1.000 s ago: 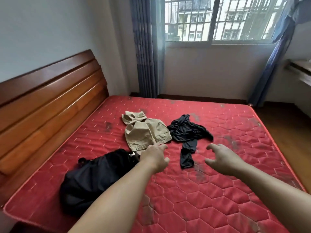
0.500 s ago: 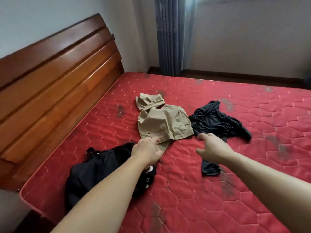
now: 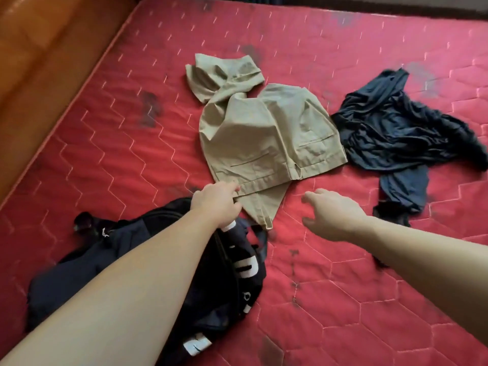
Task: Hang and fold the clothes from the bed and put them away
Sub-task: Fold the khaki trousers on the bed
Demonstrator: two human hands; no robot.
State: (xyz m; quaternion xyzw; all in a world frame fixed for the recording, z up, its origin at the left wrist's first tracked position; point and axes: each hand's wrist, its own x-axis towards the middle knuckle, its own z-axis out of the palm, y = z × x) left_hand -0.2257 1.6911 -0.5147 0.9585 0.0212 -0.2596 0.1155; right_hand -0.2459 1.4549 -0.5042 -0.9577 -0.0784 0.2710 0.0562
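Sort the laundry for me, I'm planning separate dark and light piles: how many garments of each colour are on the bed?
Khaki: 1, the khaki trousers
Dark navy: 1, the dark navy garment
Black with white print: 1, the black garment
Total: 3

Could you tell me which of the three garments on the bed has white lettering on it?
The black garment nearest the camera, under the left forearm; the khaki trousers and the dark blue garment are plain.
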